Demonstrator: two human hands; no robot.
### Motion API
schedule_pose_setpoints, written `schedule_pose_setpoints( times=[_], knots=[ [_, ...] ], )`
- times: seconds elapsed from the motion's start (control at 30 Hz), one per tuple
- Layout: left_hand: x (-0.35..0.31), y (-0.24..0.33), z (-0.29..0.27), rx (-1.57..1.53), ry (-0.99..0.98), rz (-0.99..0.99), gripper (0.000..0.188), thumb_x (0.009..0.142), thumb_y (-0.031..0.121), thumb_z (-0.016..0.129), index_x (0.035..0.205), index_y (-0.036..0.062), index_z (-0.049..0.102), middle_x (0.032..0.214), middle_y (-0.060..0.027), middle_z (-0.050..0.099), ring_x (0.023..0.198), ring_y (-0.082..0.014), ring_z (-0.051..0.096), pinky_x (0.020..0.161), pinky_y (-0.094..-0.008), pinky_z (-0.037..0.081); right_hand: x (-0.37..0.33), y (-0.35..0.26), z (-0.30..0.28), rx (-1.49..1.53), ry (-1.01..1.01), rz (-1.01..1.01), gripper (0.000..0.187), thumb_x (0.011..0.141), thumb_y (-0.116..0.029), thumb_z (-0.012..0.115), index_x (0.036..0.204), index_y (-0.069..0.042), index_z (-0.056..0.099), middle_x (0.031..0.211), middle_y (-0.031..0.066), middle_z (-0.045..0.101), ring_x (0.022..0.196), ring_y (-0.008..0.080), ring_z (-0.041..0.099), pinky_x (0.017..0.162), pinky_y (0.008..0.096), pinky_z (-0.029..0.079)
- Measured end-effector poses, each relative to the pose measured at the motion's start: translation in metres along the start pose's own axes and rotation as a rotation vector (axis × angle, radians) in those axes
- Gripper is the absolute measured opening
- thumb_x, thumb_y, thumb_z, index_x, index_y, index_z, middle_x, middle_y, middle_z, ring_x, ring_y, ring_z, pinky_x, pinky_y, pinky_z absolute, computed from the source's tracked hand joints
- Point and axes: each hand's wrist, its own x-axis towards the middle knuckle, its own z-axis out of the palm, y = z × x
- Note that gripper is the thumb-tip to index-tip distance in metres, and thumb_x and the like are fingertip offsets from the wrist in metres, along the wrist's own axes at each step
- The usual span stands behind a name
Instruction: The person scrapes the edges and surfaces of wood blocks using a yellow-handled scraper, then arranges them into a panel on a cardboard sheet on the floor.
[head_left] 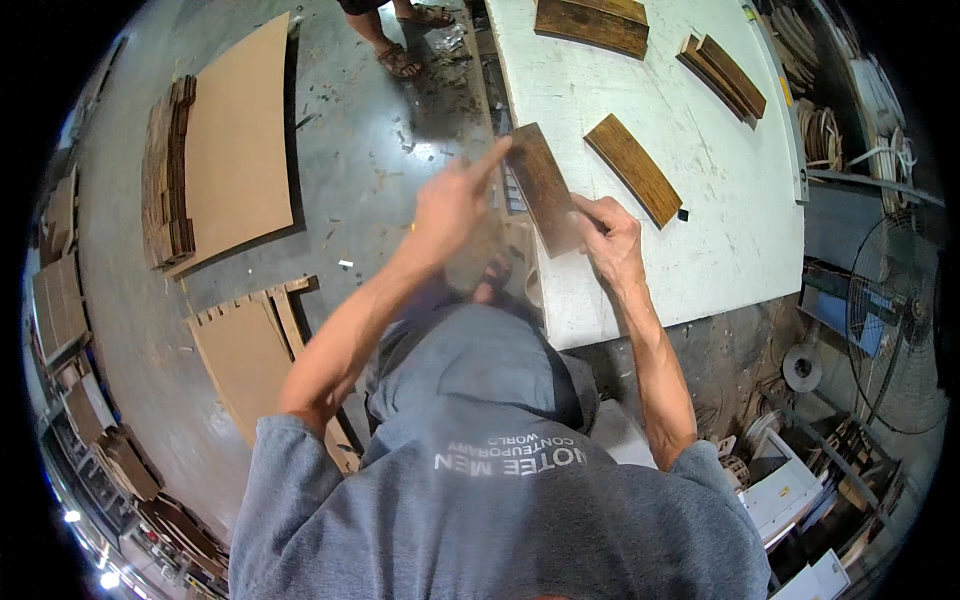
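A short dark-brown wooden plank point(540, 185) is tilted over the left edge of the white table. My right hand point(612, 238) is closed on its near end, thumb on the face. My left hand point(455, 210) is a little blurred; its index finger is stretched out to the plank's far left corner, and the other fingers are partly hidden. On the table just right of it lies a similar slightly curved brown plank point(634, 170), with a small black piece point(683, 214) by its near end.
The white table point(720, 260) bears more brown planks point(592, 25) at the back and a stacked pair point(722, 78) at right. Cardboard sheets point(240, 140) and stacked brown boards point(168, 175) lie on the floor at left. Another person's sandalled feet point(400, 58) stand beyond. A fan point(897, 315) is at right.
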Motion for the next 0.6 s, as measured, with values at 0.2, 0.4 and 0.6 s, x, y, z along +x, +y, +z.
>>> schedule_pose_setpoints(
  times=[0.2,0.4,0.6],
  knots=[
    [-0.042,0.025,0.018,0.034,-0.154,0.255,0.072,0.08,0.006,0.066,0.146,0.0321,0.053,0.092,-0.0161,0.062,0.08,-0.0366,0.065,0.072,-0.0447,0.054,0.001,0.005,-0.001,0.035,0.001,0.007,0.029,0.089,-0.009,0.072,0.116,-0.001,0.074,0.092,0.0098,0.068,0.069,0.0135,0.065,0.053,0.0261,0.054],
    [-0.059,0.022,0.026,-0.116,-0.14,0.154,0.077,0.081,-0.003,0.056,0.149,0.0323,0.05,0.097,-0.0171,0.064,0.085,-0.0343,0.067,0.076,-0.0438,0.056,0.005,0.01,-0.003,0.011,-0.008,-0.041,0.029,0.089,-0.011,0.072,0.117,-0.001,0.074,0.092,0.0101,0.068,0.069,0.0135,0.064,0.054,0.0266,0.055],
    [0.026,-0.007,-0.004,0.068,0.122,0.066,0.069,0.085,0.003,0.06,0.147,0.0321,0.053,0.084,-0.0149,0.059,0.078,-0.0324,0.066,0.069,-0.0419,0.055,0.002,0.0,0.003,0.031,-0.007,0.031,0.031,0.089,-0.012,0.072,0.118,-0.001,0.073,0.091,0.0099,0.068,0.07,0.0137,0.064,0.052,0.0263,0.055]
  ],
)
